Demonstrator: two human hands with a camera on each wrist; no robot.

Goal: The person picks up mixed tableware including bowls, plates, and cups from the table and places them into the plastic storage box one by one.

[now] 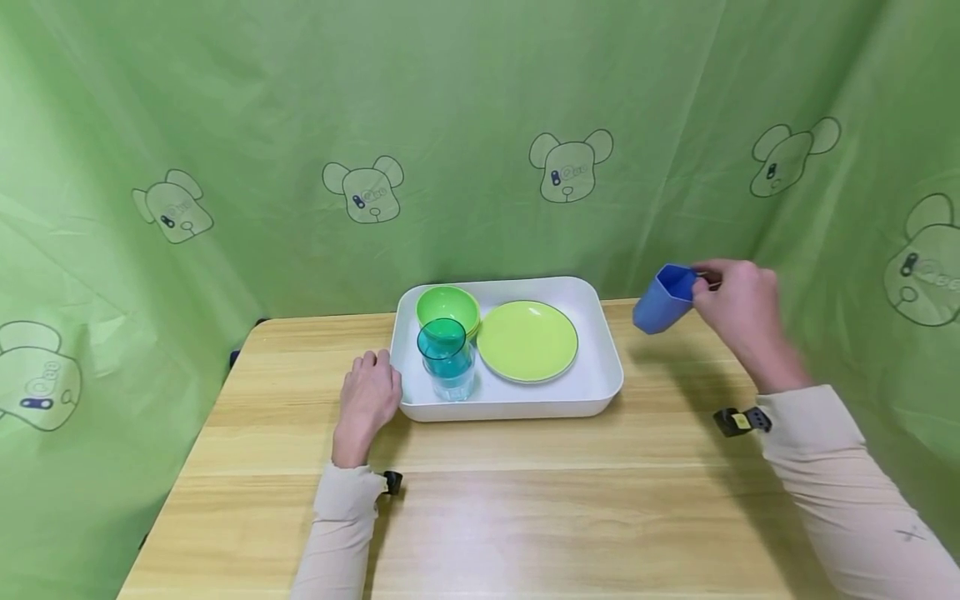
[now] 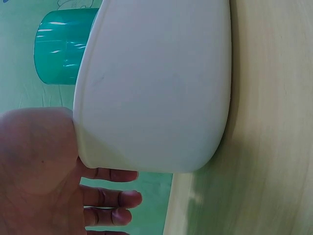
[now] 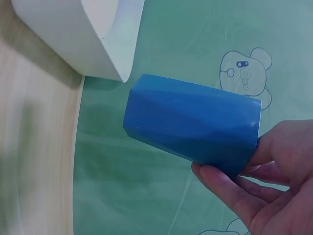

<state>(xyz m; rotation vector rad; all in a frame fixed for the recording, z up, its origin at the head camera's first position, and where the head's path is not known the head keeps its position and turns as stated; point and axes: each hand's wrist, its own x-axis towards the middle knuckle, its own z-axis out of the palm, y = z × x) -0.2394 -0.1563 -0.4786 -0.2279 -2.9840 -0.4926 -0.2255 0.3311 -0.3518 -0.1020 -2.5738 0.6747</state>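
Note:
In the head view my right hand [image 1: 742, 308] pinches a blue faceted cup [image 1: 660, 308] by its rim. The cup is tilted in the air, right of a white tray [image 1: 510, 410]. Its smooth sides fill the middle of the right wrist view, with fingers and thumb at the rim end. My left hand [image 1: 369, 387] grips the tray's left edge near the front corner; its thumb tip is hidden in the left wrist view. Inside the tray are green bowls [image 1: 448, 302], a yellow-green plate [image 1: 527, 342] and a teal tumbler [image 1: 442, 354] above a clear base.
The tray stands on a light wooden table [image 1: 525, 500], close to its back edge. A green curtain [image 1: 465, 100] printed with bear heads hangs behind and at both sides.

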